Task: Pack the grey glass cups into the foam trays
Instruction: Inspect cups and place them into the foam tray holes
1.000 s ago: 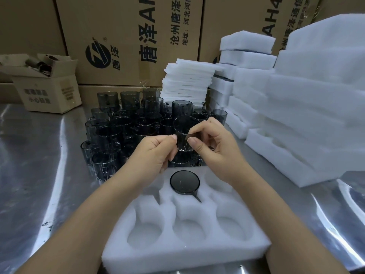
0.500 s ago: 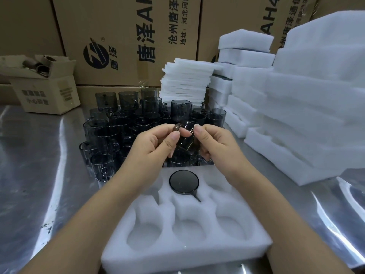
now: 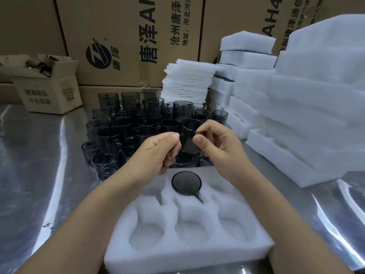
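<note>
I hold one grey glass cup (image 3: 187, 139) upright in the air between both hands, above the far edge of a white foam tray (image 3: 189, 252). My left hand (image 3: 158, 153) pinches its left side and my right hand (image 3: 219, 149) grips its right side and rim. In the tray's far middle pocket sits another grey cup (image 3: 186, 183), upside down, its round base up and its handle pointing toward me. The three near pockets hold nothing. Behind my hands stands a dense cluster of several more grey cups (image 3: 126, 127) on the metal table.
Stacks of white foam trays (image 3: 308, 107) fill the right side. A pile of thin foam sheets (image 3: 187, 82) stands behind the cups. Large printed cardboard boxes (image 3: 128, 40) line the back, and a small open carton (image 3: 47, 84) sits at the far left on the steel table (image 3: 39, 175).
The cup in my hands was tilted on its side half a second ago and now stands upright. My hands have shifted slightly apart around it.
</note>
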